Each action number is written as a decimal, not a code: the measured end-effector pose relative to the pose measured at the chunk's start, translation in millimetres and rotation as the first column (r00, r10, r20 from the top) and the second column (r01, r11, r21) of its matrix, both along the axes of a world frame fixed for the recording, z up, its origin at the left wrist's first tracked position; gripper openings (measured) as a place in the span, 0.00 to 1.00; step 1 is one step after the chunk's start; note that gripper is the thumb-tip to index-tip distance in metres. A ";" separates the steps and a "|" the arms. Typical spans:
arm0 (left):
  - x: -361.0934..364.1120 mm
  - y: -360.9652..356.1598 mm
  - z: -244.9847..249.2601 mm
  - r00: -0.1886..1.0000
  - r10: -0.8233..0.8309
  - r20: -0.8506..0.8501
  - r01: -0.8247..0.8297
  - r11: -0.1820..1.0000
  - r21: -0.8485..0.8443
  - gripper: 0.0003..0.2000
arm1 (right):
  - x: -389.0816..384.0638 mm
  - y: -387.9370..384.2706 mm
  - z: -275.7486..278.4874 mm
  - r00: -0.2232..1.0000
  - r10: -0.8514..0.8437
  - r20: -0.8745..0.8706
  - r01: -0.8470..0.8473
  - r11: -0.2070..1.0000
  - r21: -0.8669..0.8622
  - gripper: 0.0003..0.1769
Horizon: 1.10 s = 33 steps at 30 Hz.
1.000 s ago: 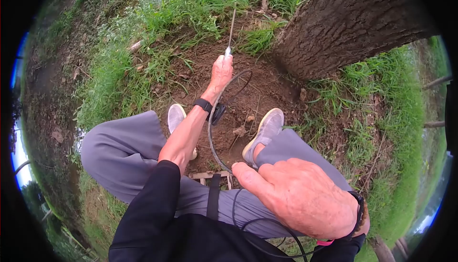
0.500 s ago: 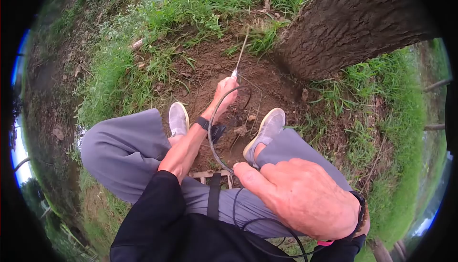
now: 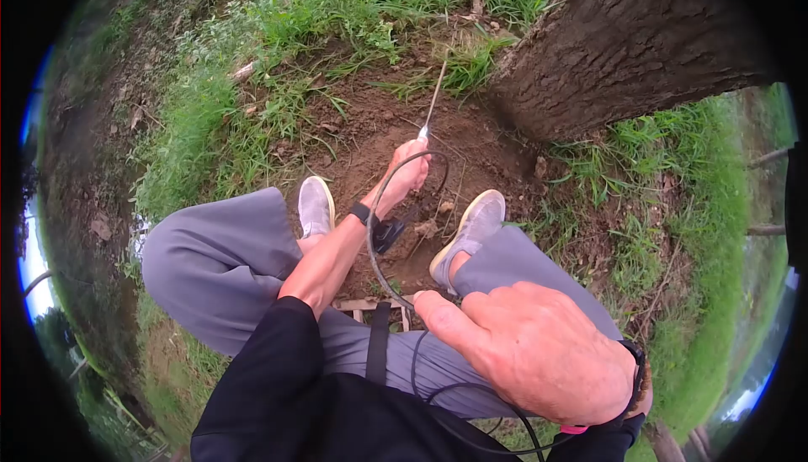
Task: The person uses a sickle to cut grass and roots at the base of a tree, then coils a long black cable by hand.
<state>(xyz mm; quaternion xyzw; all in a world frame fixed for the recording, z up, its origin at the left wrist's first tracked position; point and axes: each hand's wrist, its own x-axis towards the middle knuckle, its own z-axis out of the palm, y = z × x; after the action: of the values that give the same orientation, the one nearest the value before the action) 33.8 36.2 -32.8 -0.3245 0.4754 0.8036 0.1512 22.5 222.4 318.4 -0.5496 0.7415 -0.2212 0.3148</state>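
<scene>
My left hand (image 3: 408, 169) is closed around the lower end of a thin pale rod (image 3: 438, 92) with a silvery collar just above the fist. The rod points forward and slightly right over loose brown soil. A dark cable (image 3: 372, 252) arcs from near the left hand to my right hand (image 3: 530, 348). Large in the lower right, that hand is closed, with thumb and fingertips at the cable's end of the arc; the fingers' undersides are hidden. More black cable (image 3: 459, 386) curls below across my lap. A dark watch-like band (image 3: 362, 214) circles the left wrist.
A thick tree trunk (image 3: 623, 50) leans in at upper right. Bare soil (image 3: 370, 138) lies ahead, edged by grass (image 3: 353, 7). My grey shoes (image 3: 475, 222) stand on either side of the cable, and a slatted wooden piece (image 3: 362, 309) shows beneath my legs.
My left hand and the rod have shifted a little right and toward me. The right hand has barely moved, and the cable's loop keeps nearly the same shape.
</scene>
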 end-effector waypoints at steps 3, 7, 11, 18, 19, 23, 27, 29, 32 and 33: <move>-2.4 -1.2 5.3 0.999 -0.026 -0.032 0.021 0.989 -0.146 0.17 | 2.7 0.8 1.0 1.000 -0.020 0.004 0.020 0.997 0.076 0.23; -68.3 -19.1 -11.8 0.980 -0.087 -0.180 -0.051 0.761 -0.646 0.20 | 2.1 2.4 -2.4 0.999 -0.042 -0.008 0.042 0.999 0.022 0.22; -122.4 -24.6 -19.6 0.974 -0.151 -0.167 -0.050 0.578 -0.814 0.20 | 1.4 3.2 -5.7 0.998 -0.058 0.010 0.058 0.997 -0.053 0.22; -71.7 -12.1 -52.8 0.971 -0.229 0.064 0.173 0.495 -0.851 0.19 | 3.4 7.8 -5.9 0.998 -0.063 0.025 0.064 0.998 -0.018 0.22; -60.6 -15.3 -52.5 0.970 -0.232 0.067 0.176 0.485 -0.856 0.19 | 2.4 8.0 -5.0 0.998 -0.057 0.024 0.058 0.998 -0.015 0.22; -25.8 -21.1 -59.8 0.974 -0.228 0.003 0.113 0.469 -0.876 0.17 | 1.9 10.0 -4.8 0.999 -0.042 0.013 0.042 0.999 -0.017 0.22; -53.2 -27.7 -36.5 0.971 -0.191 -0.143 -0.002 0.591 -0.807 0.14 | 3.6 9.7 -0.8 0.999 -0.040 -0.029 0.041 0.998 0.053 0.22; -85.6 -29.6 -44.7 0.950 -0.164 -0.266 -0.144 0.525 -0.839 0.14 | 2.6 10.0 -1.6 0.999 -0.046 -0.029 0.047 0.997 0.056 0.22; -115.8 -24.5 -35.5 0.954 -0.194 -0.228 -0.123 0.442 -0.889 0.14 | 2.1 8.5 -1.9 0.998 -0.057 -0.008 0.057 0.997 0.048 0.22; -116.1 -27.4 -55.4 0.966 -0.251 -0.065 0.051 0.428 -0.903 0.14 | 2.5 8.2 -2.0 0.998 -0.056 -0.007 0.057 0.997 0.049 0.22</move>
<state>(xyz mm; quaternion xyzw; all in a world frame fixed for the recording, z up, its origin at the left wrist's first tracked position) -82.3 8.9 -88.2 -0.2333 0.8664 0.4412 -0.0172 25.0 230.6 316.4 -0.5211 0.7628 -0.2104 0.3199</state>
